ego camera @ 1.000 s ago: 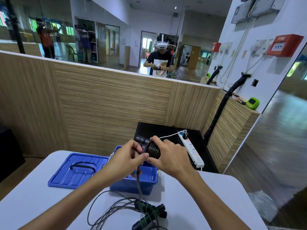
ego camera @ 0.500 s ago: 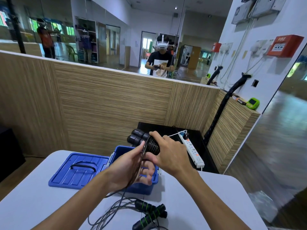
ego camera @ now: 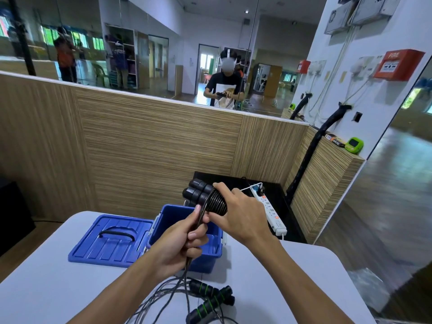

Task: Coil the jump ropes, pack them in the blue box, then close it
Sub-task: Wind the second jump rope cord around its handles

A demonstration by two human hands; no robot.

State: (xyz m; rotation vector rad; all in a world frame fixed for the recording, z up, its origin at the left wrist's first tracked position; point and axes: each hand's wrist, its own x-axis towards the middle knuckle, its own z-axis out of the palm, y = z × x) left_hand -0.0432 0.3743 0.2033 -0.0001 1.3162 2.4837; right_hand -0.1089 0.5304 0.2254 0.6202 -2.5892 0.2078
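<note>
My right hand grips the paired black handles of a jump rope, held above the open blue box. Black cord is wound in tight turns around those handles. My left hand pinches the loose cord just below the coil, and the cord hangs down from it to the table. A second jump rope with black and green handles lies uncoiled on the white table near me, its cord in a loose tangle. The box's blue lid lies open to the left.
A wood-grain partition rises behind the table, with a mirror above it. A white power strip rests on a black surface behind the box. A black hose leans at the right corner.
My left hand dropped from the coil to grip the cord lower down. The handles rose and tilted so their ends point up and left.
</note>
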